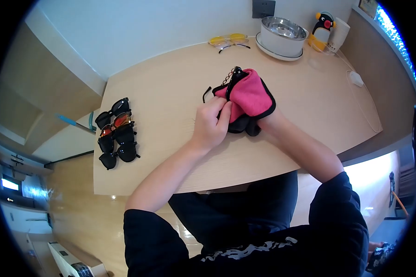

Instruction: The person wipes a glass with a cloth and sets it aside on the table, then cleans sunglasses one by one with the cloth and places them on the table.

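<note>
Above the near middle of the table, a pink cloth with black edging [252, 94] is bunched around a pair of black-framed glasses [235, 77]. One thin temple arm [207, 94] and a chain-like arm [228, 76] stick out from it. My left hand [211, 121] is closed, its thumb and fingers pinching the glasses at the cloth's left edge. My right hand [267, 121] is mostly under the cloth, which drapes over its fingers and presses on the glasses from the right. The lenses are largely covered by the cloth.
Several pairs of sunglasses [118, 134] lie in a column at the table's left. Yellow-lensed glasses [233, 39] rest at the back wall. A white bowl with a steel inside [282, 37] sits on a plate [277, 56], near a penguin figure [322, 32], a white cup [339, 34] and a white cable [370, 113].
</note>
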A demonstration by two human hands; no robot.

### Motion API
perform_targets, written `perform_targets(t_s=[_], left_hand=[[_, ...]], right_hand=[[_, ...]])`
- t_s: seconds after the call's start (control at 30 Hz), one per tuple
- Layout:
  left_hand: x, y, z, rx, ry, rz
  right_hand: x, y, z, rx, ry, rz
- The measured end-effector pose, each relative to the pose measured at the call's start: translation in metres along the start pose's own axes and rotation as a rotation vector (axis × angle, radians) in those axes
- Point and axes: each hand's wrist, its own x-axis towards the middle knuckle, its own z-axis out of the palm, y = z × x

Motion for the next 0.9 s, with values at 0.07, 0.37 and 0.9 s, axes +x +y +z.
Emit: perform_targets(t_s=[0.07,0.37,0.9], left_hand=[[0.0,0.002,0.001,-0.041,-0.019,0.005],[-0.001,0.0,-0.01,0.021,-0.032,-0.013],[-0.003,0.012,-0.013,-0.053,-0.051,-0.105]], right_hand=[[0.0,-0.004,-0.006,0.213,0.004,0.032],[0.001,0.008,-0.001,-0.003,-0.038,-0.062],[-0.008,-0.014,-0.022,-0.479,0.035,-0.278]])
